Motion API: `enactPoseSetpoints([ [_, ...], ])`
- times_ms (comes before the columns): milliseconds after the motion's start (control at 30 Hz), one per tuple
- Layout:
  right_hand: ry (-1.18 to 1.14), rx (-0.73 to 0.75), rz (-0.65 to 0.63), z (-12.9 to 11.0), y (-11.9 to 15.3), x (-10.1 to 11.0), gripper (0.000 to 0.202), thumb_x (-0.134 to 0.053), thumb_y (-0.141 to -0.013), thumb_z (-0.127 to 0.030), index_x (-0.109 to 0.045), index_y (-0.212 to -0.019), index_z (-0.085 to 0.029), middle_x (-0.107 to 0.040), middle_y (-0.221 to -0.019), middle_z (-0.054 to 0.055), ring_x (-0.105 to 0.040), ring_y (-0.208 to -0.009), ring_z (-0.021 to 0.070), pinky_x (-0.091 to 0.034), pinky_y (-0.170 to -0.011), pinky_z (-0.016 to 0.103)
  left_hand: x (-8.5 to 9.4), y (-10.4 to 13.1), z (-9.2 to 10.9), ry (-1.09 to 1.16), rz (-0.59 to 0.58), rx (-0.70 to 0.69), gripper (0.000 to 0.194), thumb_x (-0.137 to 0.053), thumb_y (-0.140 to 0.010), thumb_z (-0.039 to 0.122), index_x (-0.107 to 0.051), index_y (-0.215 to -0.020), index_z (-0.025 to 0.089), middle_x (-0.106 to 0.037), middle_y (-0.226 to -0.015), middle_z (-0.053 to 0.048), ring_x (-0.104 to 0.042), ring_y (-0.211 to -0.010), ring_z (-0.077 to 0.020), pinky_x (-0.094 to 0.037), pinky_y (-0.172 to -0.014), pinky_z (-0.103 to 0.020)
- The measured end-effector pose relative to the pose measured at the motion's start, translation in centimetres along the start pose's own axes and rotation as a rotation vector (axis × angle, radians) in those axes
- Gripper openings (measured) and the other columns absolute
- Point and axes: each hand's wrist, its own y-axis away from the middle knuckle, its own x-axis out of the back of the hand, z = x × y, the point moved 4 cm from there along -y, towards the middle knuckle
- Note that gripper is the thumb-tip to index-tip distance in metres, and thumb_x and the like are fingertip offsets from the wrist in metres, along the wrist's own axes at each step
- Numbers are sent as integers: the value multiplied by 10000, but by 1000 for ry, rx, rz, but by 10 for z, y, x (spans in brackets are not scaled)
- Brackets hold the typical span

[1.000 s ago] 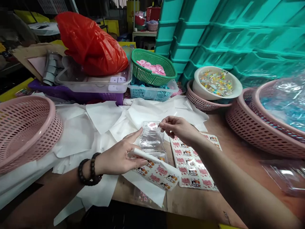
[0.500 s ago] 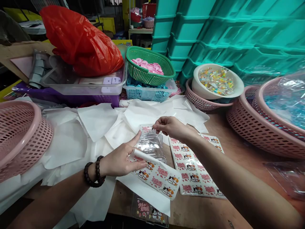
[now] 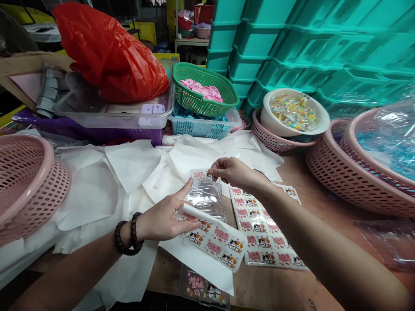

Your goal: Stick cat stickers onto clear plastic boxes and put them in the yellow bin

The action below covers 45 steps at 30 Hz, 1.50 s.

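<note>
My left hand [image 3: 167,218] grips a sticker sheet [image 3: 215,248] printed with cartoon cats and pink lettering, thumb on top. Its index finger reaches along the left side of a clear plastic case [image 3: 205,196]. With thumb and fingers pinched, my right hand [image 3: 231,172] is at the case's far end, on the right part of a clear sticker [image 3: 198,174] with pink lettering. The fingers cover part of that sticker. Another sticker sheet [image 3: 259,229] lies flat under my right forearm. Close to the table's front edge is a clear case with a printed sticker [image 3: 204,286], partly under white paper.
White backing papers [image 3: 132,166] spread over the left and middle. Pink baskets [image 3: 58,181] stand at both sides. Along the back are a red bag [image 3: 110,56], a green basket [image 3: 207,103] of pink pieces, a white bowl [image 3: 270,108] and stacked teal crates [image 3: 256,39].
My hands, the sheet and the case keep almost the same places. Only the camera view has shifted slightly.
</note>
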Motion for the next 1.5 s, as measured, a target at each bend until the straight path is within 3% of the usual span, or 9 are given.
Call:
enactPoseSetpoints([
  [267, 14, -9, -5, 1, -1, 0, 212, -694, -799, -262, -566, -650, -183, -599, -566, -17, -358, -441, 60, -216, -405, 229, 1, -2, 2, -30, 18, -24, 993, -662, -830, 276, -43, -1575, 60, -750, -814, -23, -706, -837, -215, -543, -888, -350],
  [467, 132, -7, 29, -4, -2, 0, 199, -666, -826, -220, -571, -656, -173, -569, -541, -36, -364, -432, 57, -243, -431, 232, 5, -2, 5, -67, 98, -125, 806, -706, -806, 269, -357, -1525, 161, -765, -845, -53, -725, -863, -247, -560, -871, -351],
  [633, 264, 3, 90, -4, -5, -2, 210, -682, -813, -208, -561, -645, -175, -574, -548, -41, -393, -450, 66, -305, -473, 234, 2, -5, 7, -109, 38, -33, 972, -658, -836, 286, -68, -1584, 96, -755, -820, -42, -705, -833, -234, -565, -844, -372],
  [867, 610, 28, 164, -9, -1, -2, 197, -709, -829, -333, -653, -923, -169, -706, -766, 68, -628, -687, 188, -418, -592, 273, 6, -6, 3, -114, 25, 93, 1003, -659, -837, 345, -29, -1587, 126, -721, -1188, -144, -688, -1023, -282, -595, -817, -403],
  [967, 713, 0, 225, -8, 2, 8, 562, -735, -800, -482, -585, -1234, -158, -720, -972, 137, -667, -850, 273, -466, -690, 334, 9, -4, 4, -206, 70, 42, 854, -672, -826, 375, -283, -1553, 156, -370, -1573, -177, -442, -1392, -355, -529, -993, -480],
  [1033, 631, -20, 168, -1, 1, 11, 708, -736, -777, -551, -534, -1319, -143, -707, -1056, 158, -673, -888, 281, -487, -727, 348, 8, -3, 8, -352, 82, -28, 487, -665, -834, 364, -647, -1286, 184, -168, -1652, -88, -128, -1523, -361, -353, -1153, -541],
  [1133, 401, -38, 11, 16, -4, 7, 807, -750, -733, -608, -526, -1351, -139, -693, -1098, 158, -669, -899, 256, -502, -737, 324, 1, -3, 14, -523, 27, -115, 200, -642, -860, 340, -780, -869, 196, -101, -1657, -10, 22, -1526, -347, -123, -1230, -564],
  [1300, 64, -57, -38, 36, -14, -6, 822, -874, -569, -557, -579, -1219, -150, -678, -833, 58, -603, -704, 187, -452, -612, 288, -6, -10, 9, -512, -32, -52, 487, -695, -824, 339, -646, -1288, 197, -146, -1646, -75, 11, -1520, -350, -176, -1214, -609],
  [1500, -299, -120, 51, 43, -15, -18, 684, -956, -428, -385, -514, -918, -208, -613, -659, -36, -529, -555, 122, -380, -518, 249, -5, -11, 5, -463, -10, -87, 511, -719, -811, 279, -632, -1314, 260, -247, -1621, -51, 1, -1513, -335, -265, -1199, -589],
])
